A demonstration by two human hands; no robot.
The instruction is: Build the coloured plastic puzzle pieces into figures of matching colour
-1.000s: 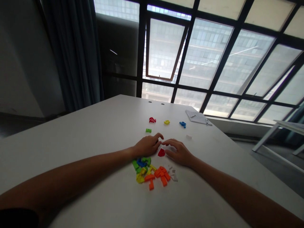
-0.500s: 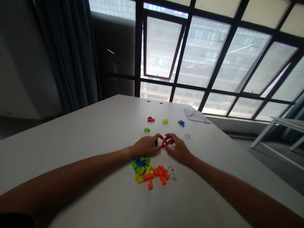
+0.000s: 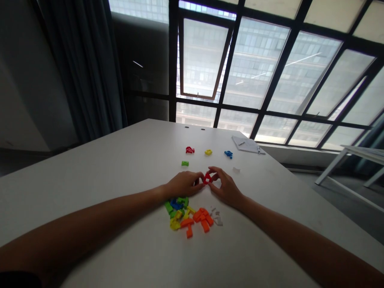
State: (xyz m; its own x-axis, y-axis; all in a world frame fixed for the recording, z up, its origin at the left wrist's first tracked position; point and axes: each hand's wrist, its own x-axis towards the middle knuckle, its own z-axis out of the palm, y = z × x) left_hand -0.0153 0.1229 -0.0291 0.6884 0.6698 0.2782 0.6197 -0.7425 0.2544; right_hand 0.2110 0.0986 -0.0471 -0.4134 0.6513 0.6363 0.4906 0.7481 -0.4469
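A red plastic piece [image 3: 207, 178] is gripped between the closed fingertips of the left hand [image 3: 184, 185] and the right hand [image 3: 227, 189], near the table's [image 3: 99, 160] middle. Coloured plastic pieces [image 3: 187, 219] are heaped just nearer the front edge; four small pieces [image 3: 208, 152] are spaced toward the far edge.

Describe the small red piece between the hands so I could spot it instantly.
On the white table beneath the large dark-framed window, the left hand and right hand meet near the middle. Pinched between their fingertips is a small red plastic piece. Unlike the other red piece, lying loose farther across the table, it is held in the hands.
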